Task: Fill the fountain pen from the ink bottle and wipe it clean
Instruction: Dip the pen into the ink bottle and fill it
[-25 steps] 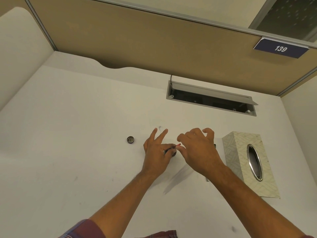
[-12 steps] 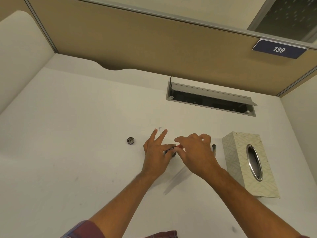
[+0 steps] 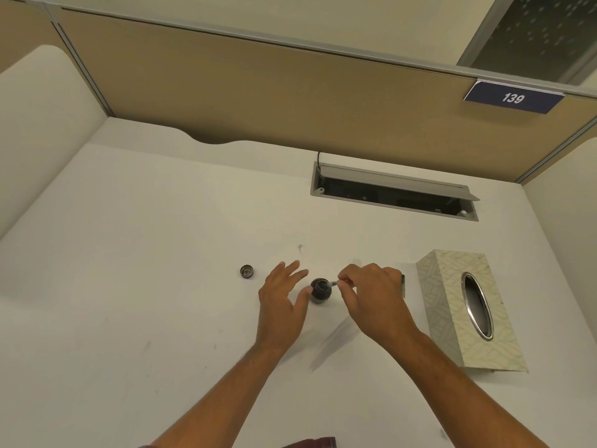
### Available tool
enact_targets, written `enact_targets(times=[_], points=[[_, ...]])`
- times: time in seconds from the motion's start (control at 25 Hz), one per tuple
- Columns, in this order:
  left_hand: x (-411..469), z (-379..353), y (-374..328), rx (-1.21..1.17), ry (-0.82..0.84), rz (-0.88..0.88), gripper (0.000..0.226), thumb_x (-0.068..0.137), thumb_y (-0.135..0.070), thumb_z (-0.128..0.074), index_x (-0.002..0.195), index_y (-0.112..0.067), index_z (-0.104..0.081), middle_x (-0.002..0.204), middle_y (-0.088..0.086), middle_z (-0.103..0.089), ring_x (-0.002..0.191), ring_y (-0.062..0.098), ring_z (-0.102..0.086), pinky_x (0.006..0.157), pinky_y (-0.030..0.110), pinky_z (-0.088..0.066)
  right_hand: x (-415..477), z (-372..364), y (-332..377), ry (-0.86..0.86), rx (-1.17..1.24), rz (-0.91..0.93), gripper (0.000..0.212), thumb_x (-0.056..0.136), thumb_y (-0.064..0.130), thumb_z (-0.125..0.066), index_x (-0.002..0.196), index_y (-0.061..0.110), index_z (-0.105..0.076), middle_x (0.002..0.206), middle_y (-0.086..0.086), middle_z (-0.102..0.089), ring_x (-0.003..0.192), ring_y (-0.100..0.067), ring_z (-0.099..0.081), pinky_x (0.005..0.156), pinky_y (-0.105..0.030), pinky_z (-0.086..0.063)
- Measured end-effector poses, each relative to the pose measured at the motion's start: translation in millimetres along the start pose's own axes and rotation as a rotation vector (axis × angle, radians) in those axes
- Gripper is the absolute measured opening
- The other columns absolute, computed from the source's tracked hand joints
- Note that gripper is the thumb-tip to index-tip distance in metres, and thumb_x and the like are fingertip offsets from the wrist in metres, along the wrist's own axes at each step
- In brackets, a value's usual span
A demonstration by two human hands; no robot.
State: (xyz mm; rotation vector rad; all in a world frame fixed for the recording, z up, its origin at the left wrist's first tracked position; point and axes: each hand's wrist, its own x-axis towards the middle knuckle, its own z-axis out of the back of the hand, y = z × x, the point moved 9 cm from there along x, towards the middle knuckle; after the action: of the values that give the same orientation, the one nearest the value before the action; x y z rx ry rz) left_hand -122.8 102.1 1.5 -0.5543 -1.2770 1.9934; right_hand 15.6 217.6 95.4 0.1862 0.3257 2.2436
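Note:
A small dark ink bottle [image 3: 320, 291] stands uncapped on the white desk [image 3: 135, 253]. My left hand [image 3: 281, 302] rests beside it, thumb touching the bottle's left side and fingers spread. My right hand [image 3: 371, 294] pinches a thin pen part [image 3: 332, 283], whose light tip reaches the bottle's mouth. The bottle's round cap [image 3: 247, 271] lies to the left on the desk. A dark pen piece [image 3: 403, 284] shows just behind my right hand, mostly hidden.
A patterned tissue box [image 3: 452, 305] with an oval metal-rimmed opening lies at the right. An open cable tray [image 3: 394, 194] is set into the desk farther back. Tan partition walls close off the back and both sides.
My left hand has slid left and uncovered the ink bottle, now touching it only with the thumb. My right hand has lowered the pen part's tip to the bottle's mouth.

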Motion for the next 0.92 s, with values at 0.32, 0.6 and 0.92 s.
enact_targets(times=[0.32,0.6,0.92], points=[[-20,7,-1,-0.014,-0.029,0.059,0.030,0.099,-0.005,-0.075,0.124,-0.020,-0.079,0.141,-0.013,-0.063,0.148,0.026,-0.051,0.123,0.058,-0.040,-30,-7,-22,0.004,0.310,-0.191,0.007,0.098,0.029,-0.062,0.094,0.032,-0.066,0.089,0.012,-0.073,0.090,-0.010,-0.064,0.091,-0.036,-0.034],[-25,7,-4,0.000,-0.022,0.070,0.030,0.100,-0.007,-0.075,0.125,-0.024,-0.079,0.143,-0.011,-0.064,0.148,0.024,-0.052,0.123,0.057,-0.040,-47,-14,-33,0.002,0.437,-0.310,0.007,0.094,0.027,-0.069,0.087,0.028,-0.069,0.083,0.013,-0.074,0.084,-0.008,-0.068,0.094,-0.048,-0.051],[-23,2,-6,0.066,0.041,0.060,0.038,0.100,-0.013,-0.075,0.137,-0.022,-0.071,0.151,-0.007,-0.062,0.154,0.022,-0.046,0.127,0.053,-0.036,-51,-23,-43,0.085,0.189,-0.332,0.018,0.097,0.034,-0.058,0.102,0.033,-0.075,0.091,0.014,-0.079,0.091,-0.010,-0.068,0.089,-0.036,-0.038]])
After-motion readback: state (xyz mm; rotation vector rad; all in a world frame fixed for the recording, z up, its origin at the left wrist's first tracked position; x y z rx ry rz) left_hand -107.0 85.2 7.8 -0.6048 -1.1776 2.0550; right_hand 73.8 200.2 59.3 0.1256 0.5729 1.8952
